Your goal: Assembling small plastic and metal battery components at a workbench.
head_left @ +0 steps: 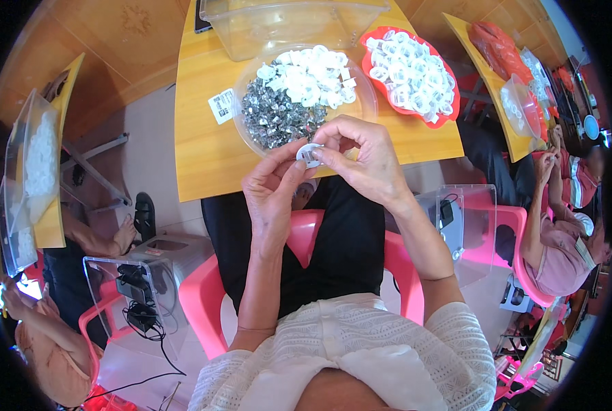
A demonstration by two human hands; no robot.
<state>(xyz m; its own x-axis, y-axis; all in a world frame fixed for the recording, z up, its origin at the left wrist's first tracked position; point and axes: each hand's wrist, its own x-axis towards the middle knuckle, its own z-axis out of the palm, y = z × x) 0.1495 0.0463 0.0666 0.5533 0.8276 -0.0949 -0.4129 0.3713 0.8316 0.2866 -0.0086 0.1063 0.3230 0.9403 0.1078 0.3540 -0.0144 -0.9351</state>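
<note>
At the lower edge of the frame a white knitted top (361,349) is seen, and above it a pink plastic chair (306,240) under dark trousers. From there both forearms rise toward the centre. A small white round piece (309,153) is held just above the middle of the frame, in front of the near edge of the surface (203,144). It is pinched by the left hand (273,188), whose grip is closed on it between thumb and fingertips, and it is also grasped from the right by the right hand (361,154), fingers curled over it. Just beyond the hands a clear round bowl (251,75) is set on the yellow wooden surface, filled with small metal clips (275,113) and white round pieces (313,75). To its right a red tray (450,113) of white pieces lies. Farther up, a clear plastic box (292,27) stands. Another seated person (566,240) is seen at the right edge.
</note>
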